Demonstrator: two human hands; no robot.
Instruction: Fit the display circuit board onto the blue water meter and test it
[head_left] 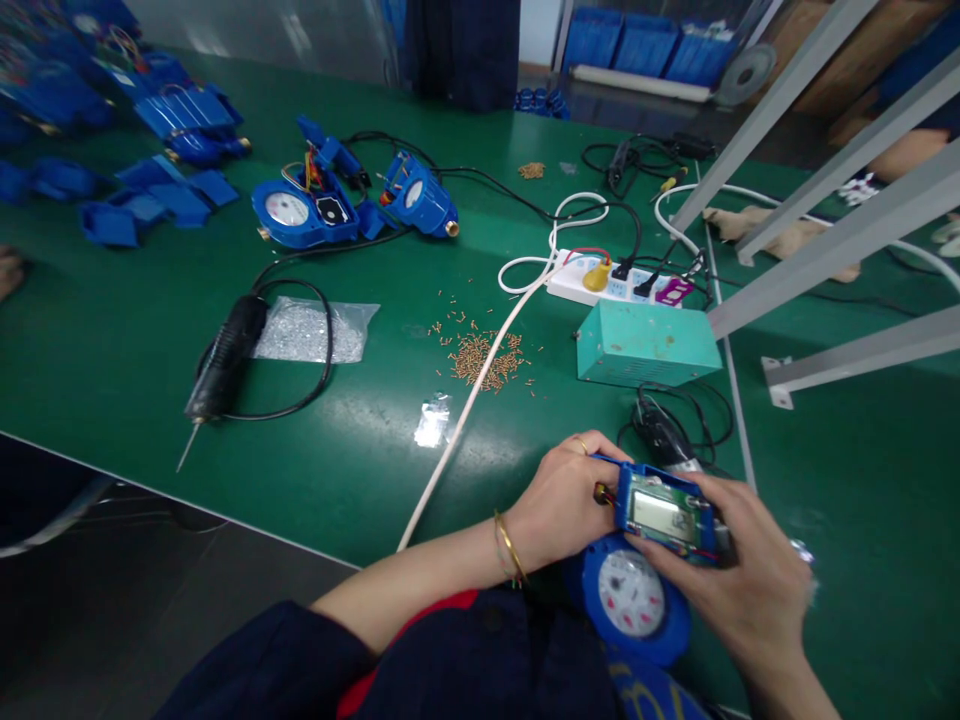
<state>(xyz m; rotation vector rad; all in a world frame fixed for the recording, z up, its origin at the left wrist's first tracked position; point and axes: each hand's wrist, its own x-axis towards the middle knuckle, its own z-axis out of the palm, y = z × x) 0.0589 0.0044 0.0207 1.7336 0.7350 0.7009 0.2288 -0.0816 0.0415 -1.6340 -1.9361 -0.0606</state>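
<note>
A blue water meter point(632, 592) with a round white dial stands at the table's near edge, close to my body. Above its dial, a small blue housing point(667, 512) carries a green circuit board with a grey display. My right hand point(757, 560) grips this housing from the right, thumb along its lower edge and fingers over the top. My left hand point(574, 490) is closed at the housing's left side, beside a short dark connector point(602, 493) with wires. The fingertips of my left hand are partly hidden behind the housing.
Loose brass-coloured screws point(487, 362) lie mid-table, crossed by a white cable point(465, 415). A power strip point(600, 285), a turquoise box point(646, 343) and a black electric screwdriver point(664, 430) are ahead. Another screwdriver point(232, 355) and further blue meters point(307, 205) are left. Grey metal posts point(847, 245) rise right.
</note>
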